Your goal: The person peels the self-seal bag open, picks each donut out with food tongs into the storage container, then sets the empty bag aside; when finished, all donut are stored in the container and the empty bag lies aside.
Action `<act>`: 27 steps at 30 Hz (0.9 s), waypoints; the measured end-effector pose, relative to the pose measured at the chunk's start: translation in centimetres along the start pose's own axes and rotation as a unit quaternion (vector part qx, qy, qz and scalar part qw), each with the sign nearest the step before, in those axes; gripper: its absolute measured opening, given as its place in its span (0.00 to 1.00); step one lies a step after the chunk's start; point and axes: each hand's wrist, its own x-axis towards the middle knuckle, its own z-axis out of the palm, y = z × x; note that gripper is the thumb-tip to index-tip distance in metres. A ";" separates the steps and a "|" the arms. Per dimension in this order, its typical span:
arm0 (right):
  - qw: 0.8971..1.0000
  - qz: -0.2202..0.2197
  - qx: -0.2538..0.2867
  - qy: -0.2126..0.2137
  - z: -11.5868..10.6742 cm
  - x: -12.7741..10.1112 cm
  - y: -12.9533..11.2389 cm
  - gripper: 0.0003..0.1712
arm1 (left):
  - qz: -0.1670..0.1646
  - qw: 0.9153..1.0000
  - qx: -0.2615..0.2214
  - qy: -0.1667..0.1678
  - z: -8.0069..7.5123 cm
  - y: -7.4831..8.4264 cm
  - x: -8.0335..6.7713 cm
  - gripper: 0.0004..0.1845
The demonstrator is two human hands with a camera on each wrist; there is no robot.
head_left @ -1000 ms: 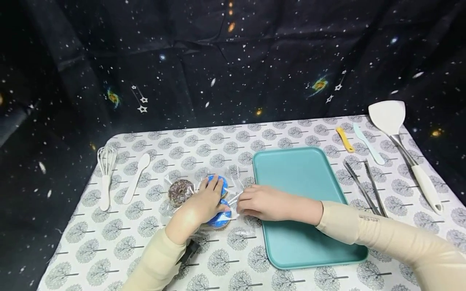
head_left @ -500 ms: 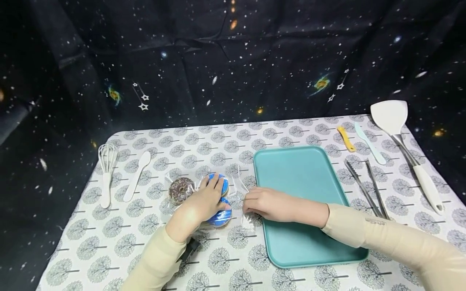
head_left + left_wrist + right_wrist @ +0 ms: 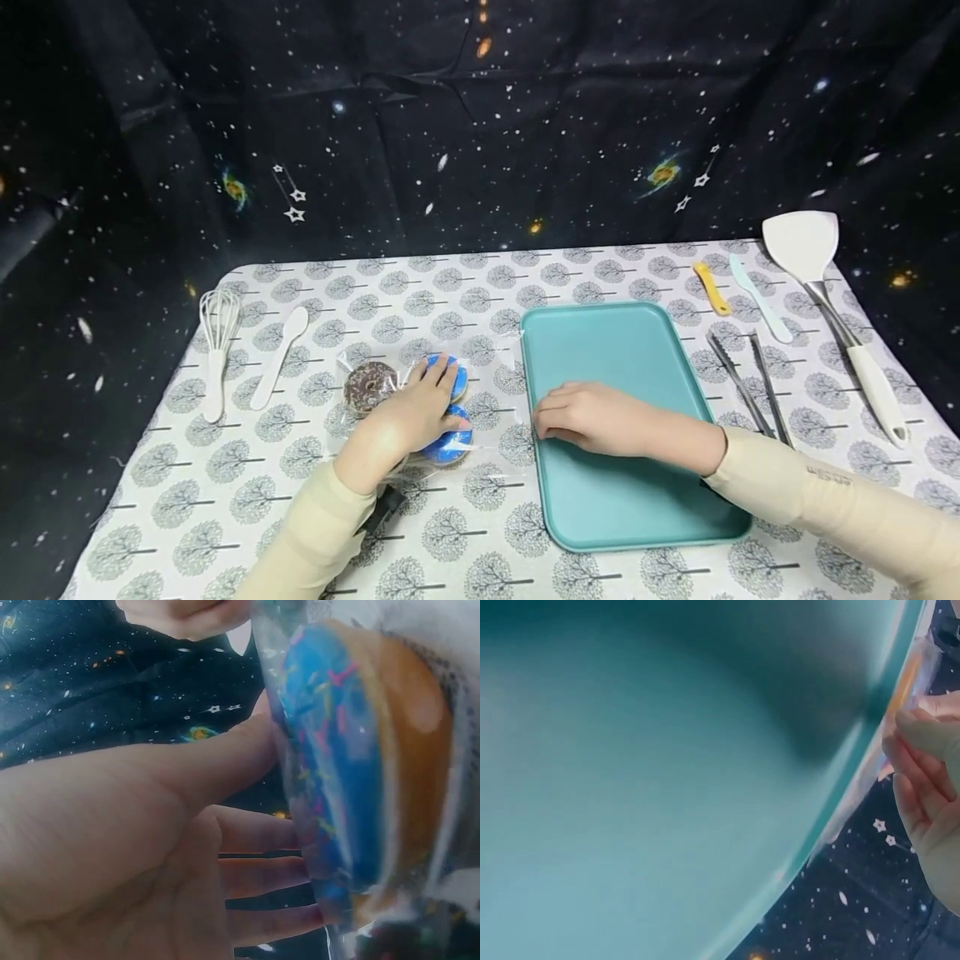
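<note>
The left hand [image 3: 408, 414] was laid palm down, its fingers [image 3: 255, 874] stretched forward and only gently bent, the thumb held out to the side. The left forearm, clothed in a cream sleeve, was angled up from the lower edge toward the centre. The right hand [image 3: 592, 417] was kept low with the knuckles uppermost, and its fingers [image 3: 922, 780] were curled under toward the palm; whether anything was pinched between them could not be made out. The right forearm, in a matching cream sleeve, was extended in from the lower right. The two hands were held apart.
</note>
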 end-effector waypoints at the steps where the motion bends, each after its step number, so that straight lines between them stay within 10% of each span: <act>1: 1.000 0.003 -0.004 0.000 -0.1 -0.2 0.0 0.02 | 0.001 1.000 0.004 0.000 0.0 0.0 0.0 0.42; 11: 0.999 0.038 -0.018 -0.006 -1.9 -3.0 -0.3 0.05 | -0.010 0.998 0.056 0.016 -0.5 0.0 -0.4 0.43; 27: 0.993 0.107 -0.042 0.029 -3.2 -9.0 -0.5 0.12 | 0.099 0.961 0.158 0.204 2.4 1.6 0.2 0.24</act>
